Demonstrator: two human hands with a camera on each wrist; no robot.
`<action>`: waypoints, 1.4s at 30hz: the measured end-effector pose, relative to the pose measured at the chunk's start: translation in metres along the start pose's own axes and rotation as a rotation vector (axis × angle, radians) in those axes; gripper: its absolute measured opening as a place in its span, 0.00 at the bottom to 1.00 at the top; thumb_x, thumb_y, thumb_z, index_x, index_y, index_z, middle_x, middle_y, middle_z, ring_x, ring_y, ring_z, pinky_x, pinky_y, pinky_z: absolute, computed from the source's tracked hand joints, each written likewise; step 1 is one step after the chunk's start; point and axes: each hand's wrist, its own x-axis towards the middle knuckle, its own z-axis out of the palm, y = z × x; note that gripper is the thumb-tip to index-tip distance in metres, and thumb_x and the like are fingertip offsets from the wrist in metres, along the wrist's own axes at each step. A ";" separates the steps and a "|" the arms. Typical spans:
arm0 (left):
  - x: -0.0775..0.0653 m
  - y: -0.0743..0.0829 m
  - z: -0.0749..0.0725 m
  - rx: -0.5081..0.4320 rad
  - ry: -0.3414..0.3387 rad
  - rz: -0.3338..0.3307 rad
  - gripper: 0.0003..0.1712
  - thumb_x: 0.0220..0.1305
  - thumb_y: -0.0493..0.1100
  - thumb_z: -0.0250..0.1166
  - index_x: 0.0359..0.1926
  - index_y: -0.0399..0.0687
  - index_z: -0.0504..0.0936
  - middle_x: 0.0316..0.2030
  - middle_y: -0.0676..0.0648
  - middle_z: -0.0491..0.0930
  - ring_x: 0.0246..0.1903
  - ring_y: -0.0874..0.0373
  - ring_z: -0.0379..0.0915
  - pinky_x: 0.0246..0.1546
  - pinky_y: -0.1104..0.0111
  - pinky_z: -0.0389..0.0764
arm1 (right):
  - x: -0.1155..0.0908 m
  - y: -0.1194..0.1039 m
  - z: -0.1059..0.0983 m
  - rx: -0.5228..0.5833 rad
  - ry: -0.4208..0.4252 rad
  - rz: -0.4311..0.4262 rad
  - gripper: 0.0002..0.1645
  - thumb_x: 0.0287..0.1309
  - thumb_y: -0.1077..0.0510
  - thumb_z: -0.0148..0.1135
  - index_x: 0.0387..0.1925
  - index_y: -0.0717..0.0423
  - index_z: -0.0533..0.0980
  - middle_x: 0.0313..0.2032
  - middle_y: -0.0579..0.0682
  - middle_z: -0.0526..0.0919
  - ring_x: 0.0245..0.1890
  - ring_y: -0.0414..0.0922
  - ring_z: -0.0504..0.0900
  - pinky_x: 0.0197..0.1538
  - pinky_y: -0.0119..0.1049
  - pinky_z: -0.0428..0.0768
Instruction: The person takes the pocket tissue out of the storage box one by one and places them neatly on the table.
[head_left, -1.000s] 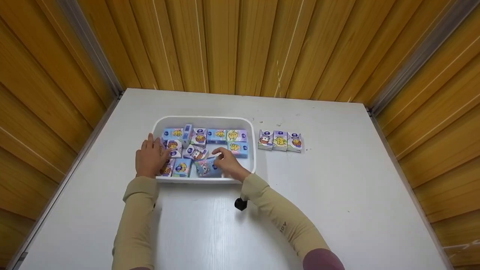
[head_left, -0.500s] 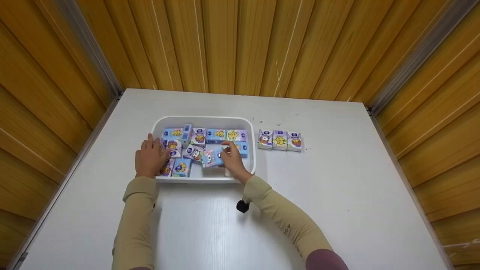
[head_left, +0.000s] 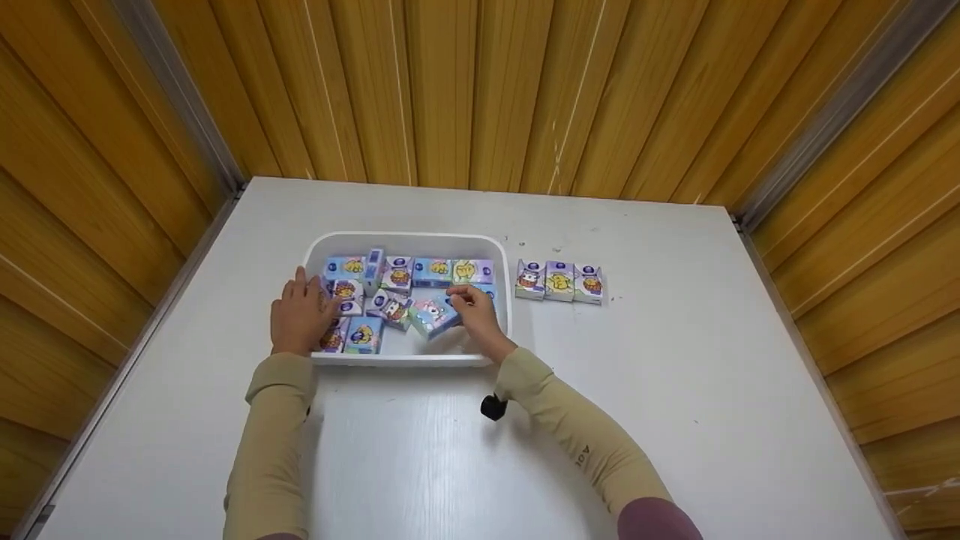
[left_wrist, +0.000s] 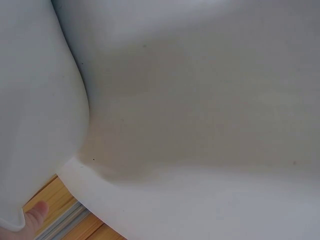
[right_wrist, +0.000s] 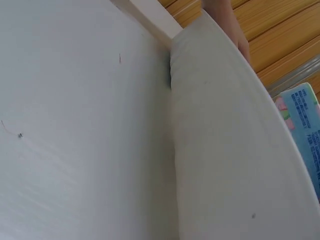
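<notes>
My right hand (head_left: 474, 311) pinches the right end of a blue and pink pocket tissue pack (head_left: 433, 313), printed with a cartoon figure. The pack is held tilted over the near right part of a white plastic bin (head_left: 405, 361). My left hand (head_left: 301, 315) rests over the bin's left rim, fingers extended onto the packs at that side. Several more cartoon-printed tissue packs (head_left: 364, 334) fill the bin's left and back, one standing on edge (head_left: 374, 268). In the right wrist view, a blue pack's printed face (right_wrist: 304, 125) shows beyond the bin wall (right_wrist: 230, 130).
Three tissue packs (head_left: 559, 281) lie in a row on the white table (head_left: 675, 360), right of the bin. A small black device (head_left: 493, 407) sits below my right wrist. Wood-patterned walls (head_left: 480, 97) stand behind the table and at both sides.
My right hand has picked up the blue and pink tissue pack from the near part of the bin, then shifted it slightly right and turned it. The left hand stays in place.
</notes>
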 end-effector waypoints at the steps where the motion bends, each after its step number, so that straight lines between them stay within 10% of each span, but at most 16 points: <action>1: 0.000 0.000 0.000 -0.001 -0.002 0.000 0.41 0.61 0.62 0.46 0.65 0.37 0.53 0.66 0.33 0.44 0.64 0.38 0.44 0.56 0.43 0.58 | 0.000 -0.001 -0.002 0.003 -0.001 0.007 0.12 0.59 0.64 0.49 0.41 0.65 0.74 0.32 0.49 0.74 0.30 0.37 0.71 0.28 0.26 0.74; 14: 0.000 -0.001 0.000 -0.006 0.023 0.012 0.40 0.61 0.60 0.47 0.64 0.36 0.54 0.66 0.33 0.45 0.63 0.37 0.45 0.55 0.43 0.59 | 0.003 -0.015 -0.033 0.189 -0.062 0.067 0.22 0.43 0.74 0.51 0.45 0.66 0.71 0.37 0.52 0.77 0.34 0.39 0.75 0.33 0.26 0.74; 27: 0.000 -0.001 0.001 -0.016 0.024 0.006 0.41 0.60 0.62 0.47 0.64 0.36 0.55 0.66 0.33 0.46 0.63 0.37 0.46 0.54 0.43 0.61 | 0.010 -0.040 -0.082 0.251 -0.081 0.091 0.19 0.49 0.75 0.43 0.42 0.60 0.71 0.39 0.50 0.70 0.39 0.43 0.69 0.38 0.33 0.74; 42: 0.000 0.000 0.000 -0.021 0.013 -0.006 0.41 0.61 0.61 0.47 0.65 0.37 0.54 0.66 0.34 0.44 0.63 0.38 0.45 0.55 0.44 0.60 | 0.025 -0.038 -0.149 -0.031 0.033 -0.010 0.18 0.57 0.71 0.42 0.48 0.63 0.71 0.45 0.49 0.73 0.38 0.39 0.71 0.36 0.27 0.74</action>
